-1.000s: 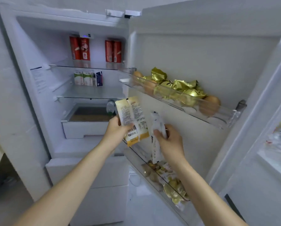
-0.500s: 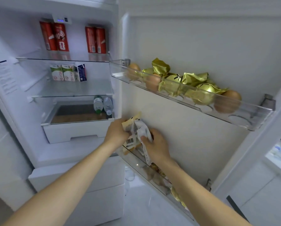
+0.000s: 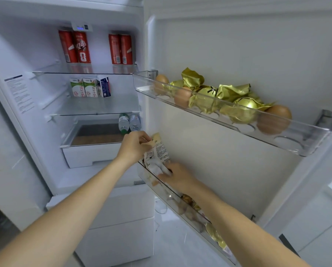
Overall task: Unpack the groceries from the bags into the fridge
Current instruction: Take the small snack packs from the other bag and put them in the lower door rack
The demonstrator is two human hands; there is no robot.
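Reaching into the open fridge (image 3: 36,132), both hands meet at the near-left end of the lower door bin (image 3: 161,191). The left hand (image 3: 134,145) has its fingers curled, pinching the top of a yellow-and-white snack packet (image 3: 159,149) that stands upright over that bin. The right hand (image 3: 177,177) lies lower, fingers curled round a crumpled white packet (image 3: 157,168) just beside the first one, at the bin's rim; whether either packet already rests on the bin's floor cannot be told. Farther right in the same bin sit more wrapped snacks (image 3: 188,201), some in gold foil, partly hidden by the right forearm.

Above, the upper door bin (image 3: 296,139) holds brown eggs (image 3: 275,120) mixed among gold foil-wrapped items (image 3: 209,95). Inside the fridge, four red cans (image 3: 82,48) stand in two pairs on the top glass shelf. On the middle shelf, two green-and-white cartons (image 3: 84,87) stand touching, with a blue carton (image 3: 104,87) just to their right. Below that, two small bottles (image 3: 129,122) lie on their sides at the right, above a white drawer (image 3: 88,155).
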